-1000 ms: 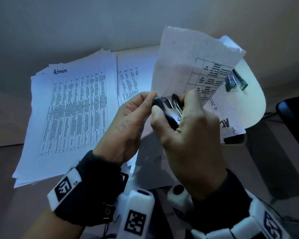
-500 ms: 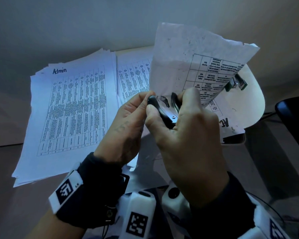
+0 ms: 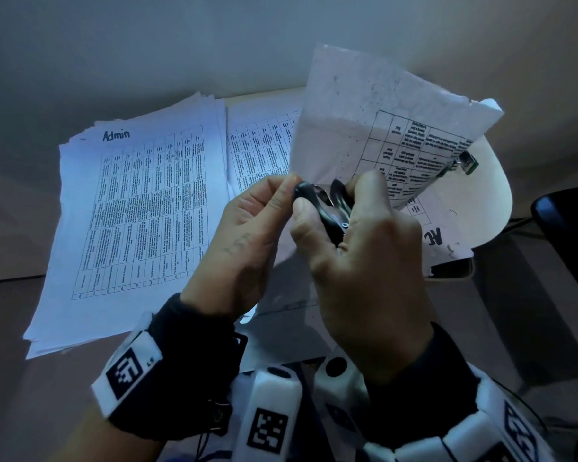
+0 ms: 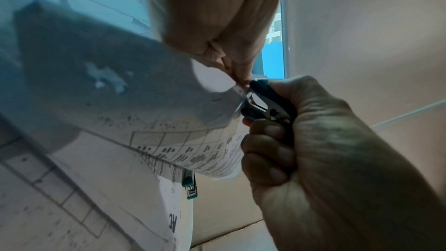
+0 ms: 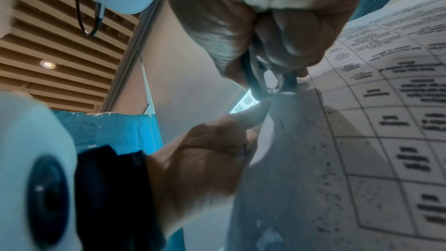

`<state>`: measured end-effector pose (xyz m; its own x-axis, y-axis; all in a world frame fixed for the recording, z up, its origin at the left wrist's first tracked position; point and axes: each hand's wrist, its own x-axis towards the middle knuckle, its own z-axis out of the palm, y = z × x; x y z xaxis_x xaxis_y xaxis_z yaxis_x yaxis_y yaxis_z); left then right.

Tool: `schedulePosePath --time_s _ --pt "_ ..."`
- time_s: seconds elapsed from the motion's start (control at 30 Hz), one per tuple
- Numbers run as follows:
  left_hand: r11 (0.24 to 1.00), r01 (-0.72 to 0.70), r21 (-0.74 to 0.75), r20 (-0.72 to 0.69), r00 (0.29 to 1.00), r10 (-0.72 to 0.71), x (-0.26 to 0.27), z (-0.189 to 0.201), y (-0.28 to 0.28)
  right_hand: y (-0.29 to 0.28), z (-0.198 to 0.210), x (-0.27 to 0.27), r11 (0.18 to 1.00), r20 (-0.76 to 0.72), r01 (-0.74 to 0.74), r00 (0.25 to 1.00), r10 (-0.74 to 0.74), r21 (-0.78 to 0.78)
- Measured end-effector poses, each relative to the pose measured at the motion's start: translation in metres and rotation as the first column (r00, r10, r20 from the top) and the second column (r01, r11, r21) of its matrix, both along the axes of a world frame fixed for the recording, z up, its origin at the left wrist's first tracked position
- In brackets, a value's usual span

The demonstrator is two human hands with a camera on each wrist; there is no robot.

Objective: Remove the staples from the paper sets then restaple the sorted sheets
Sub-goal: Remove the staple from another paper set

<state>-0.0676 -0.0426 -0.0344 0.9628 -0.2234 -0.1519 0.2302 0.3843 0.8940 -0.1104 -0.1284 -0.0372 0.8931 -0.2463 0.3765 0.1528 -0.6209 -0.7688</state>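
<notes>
I hold a set of printed sheets (image 3: 357,128) (image 4: 144,114) (image 5: 337,150) upright above the table. My left hand (image 3: 274,198) (image 4: 239,77) (image 5: 255,114) pinches the set's corner between thumb and fingertips. My right hand (image 3: 331,208) (image 4: 260,121) (image 5: 270,75) grips a black staple remover (image 3: 321,208) (image 4: 263,102) (image 5: 263,83), whose metal claws bite at that same corner. A short staple mark (image 5: 281,123) shows on the paper just below the claws. A teal stapler (image 3: 464,161) (image 4: 190,186) lies on the table behind the raised sheets, partly hidden.
A thick pile headed "Admin" (image 3: 131,211) lies at the left of the white table (image 3: 488,201). A second pile (image 3: 261,148) lies beside it, and sheets marked "AC" (image 3: 437,238) (image 4: 172,220) lie at the right. A dark chair (image 3: 568,228) stands off the table's right edge.
The raised sheets have swung to the right and now cover more of the stapler. Both hands stay at the corner, with the remover still on it.
</notes>
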Motion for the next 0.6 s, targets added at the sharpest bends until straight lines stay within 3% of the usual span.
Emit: schedulePosePath --time_s 0.1,0.4,0.6 --pt "0.999 -0.009 0.05 0.033 0.999 0.008 -0.001 -0.002 0.003 -0.001 0.011 -0.001 0.985 -0.047 -0.034 0.998 0.042 0.168" --pt "0.991 -0.036 0.128 0.106 0.994 0.023 -0.001 -0.002 0.001 -0.011 0.008 0.012 0.96 -0.184 -0.017 0.98 0.071 0.278" --pt "0.992 -0.058 0.112 0.11 0.993 0.046 -0.003 -0.002 -0.002 -0.005 0.005 0.01 0.971 -0.091 0.005 0.996 0.017 0.237"
